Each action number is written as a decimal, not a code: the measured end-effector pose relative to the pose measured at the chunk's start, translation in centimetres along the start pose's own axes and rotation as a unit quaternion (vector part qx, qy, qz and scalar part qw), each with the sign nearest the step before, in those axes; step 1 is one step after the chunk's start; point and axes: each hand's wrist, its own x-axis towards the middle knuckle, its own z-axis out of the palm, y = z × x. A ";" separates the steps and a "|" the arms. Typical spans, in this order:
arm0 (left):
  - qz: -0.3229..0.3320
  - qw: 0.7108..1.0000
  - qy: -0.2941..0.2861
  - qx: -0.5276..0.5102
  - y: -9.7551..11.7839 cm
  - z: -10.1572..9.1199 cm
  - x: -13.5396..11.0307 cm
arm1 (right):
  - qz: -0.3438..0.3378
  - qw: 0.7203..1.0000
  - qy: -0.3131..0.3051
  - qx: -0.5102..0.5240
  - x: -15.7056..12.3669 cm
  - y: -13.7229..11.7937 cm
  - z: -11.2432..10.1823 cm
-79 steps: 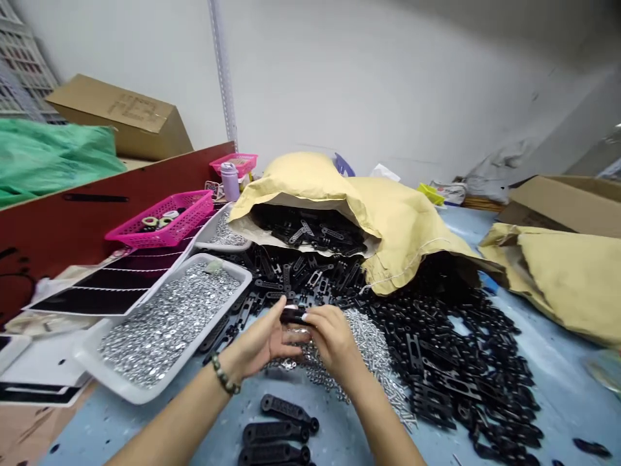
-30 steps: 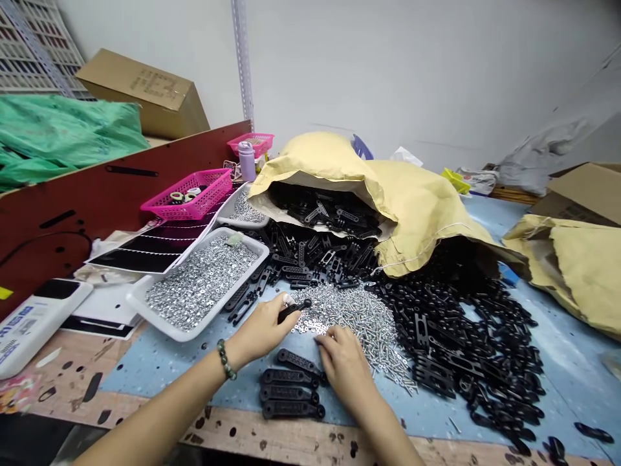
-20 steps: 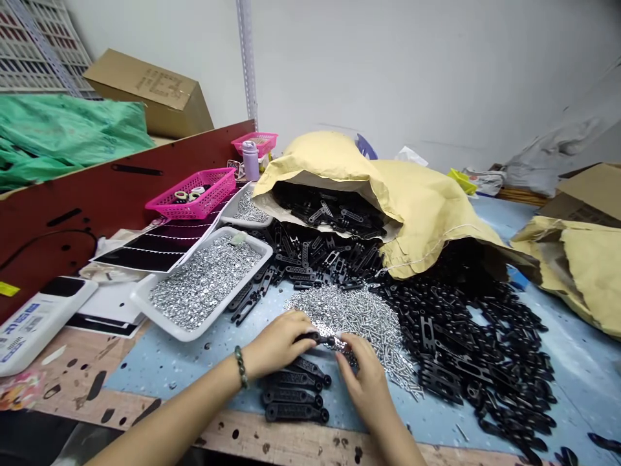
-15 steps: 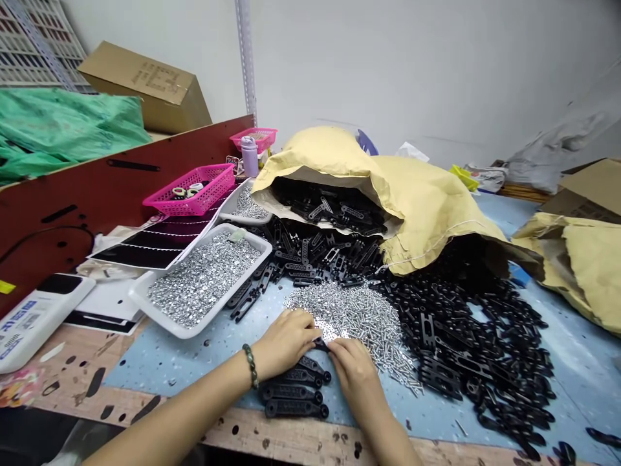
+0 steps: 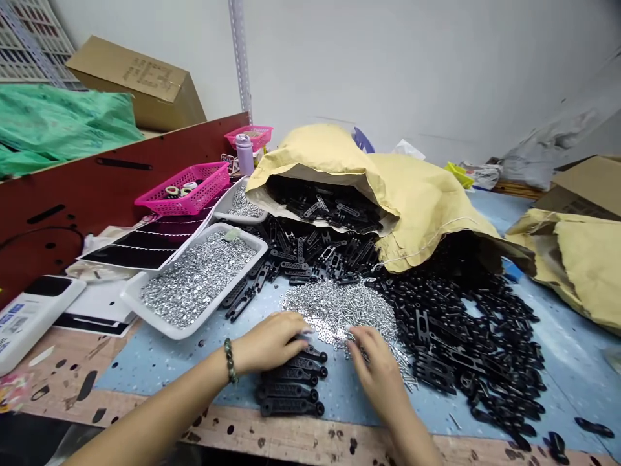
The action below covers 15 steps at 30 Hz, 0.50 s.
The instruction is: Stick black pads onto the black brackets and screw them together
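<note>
My left hand (image 5: pixel 269 340) lies with fingers stretched flat over the top piece of a short row of black plastic bars (image 5: pixel 291 391) near the table's front edge. A bead bracelet is on that wrist. My right hand (image 5: pixel 378 369) is just to the right. Its fingers are bent together and dip into the near edge of a heap of small silver screws (image 5: pixel 334 304); the fingertips are hidden. Left of the hands stands a white tray (image 5: pixel 165 331) full of silver washers.
A large spread of loose black parts (image 5: pixel 460 336) spills from an open yellow sack (image 5: pixel 417 207). A second sack (image 5: pixel 577 265) lies at the right. On the left are a pink basket (image 5: pixel 187 188), a red board (image 5: pixel 111 188) and a white device (image 5: pixel 29 317).
My left hand brought a black bar down from chest height and laid it on the row. My right hand left that bar and moved right into the screws.
</note>
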 end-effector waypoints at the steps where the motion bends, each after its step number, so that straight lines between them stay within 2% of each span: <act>1: -0.006 1.000 0.019 0.005 0.1 -0.3 0.5 | 0.020 0.999 0.020 -0.026 0.5 0.8 -0.5; 3: -0.015 0.998 0.054 0.018 0.6 -0.4 2.1 | 0.063 0.993 0.044 -0.086 1.4 2.5 -1.2; 5: -0.008 0.998 0.064 0.029 1.5 0.1 4.5 | 0.099 0.986 0.053 -0.124 2.2 3.9 -1.4; 10: 0.024 0.997 0.039 0.058 3.6 3.7 11.2 | 0.097 0.988 0.049 -0.108 2.9 5.0 -0.9; 12: 0.026 0.997 0.037 0.064 3.9 4.7 12.8 | 0.093 0.990 0.056 -0.095 3.0 4.9 -0.9; 15: 0.026 0.997 0.044 0.060 3.8 5.1 13.7 | 0.093 0.990 0.085 -0.065 2.8 4.8 -1.6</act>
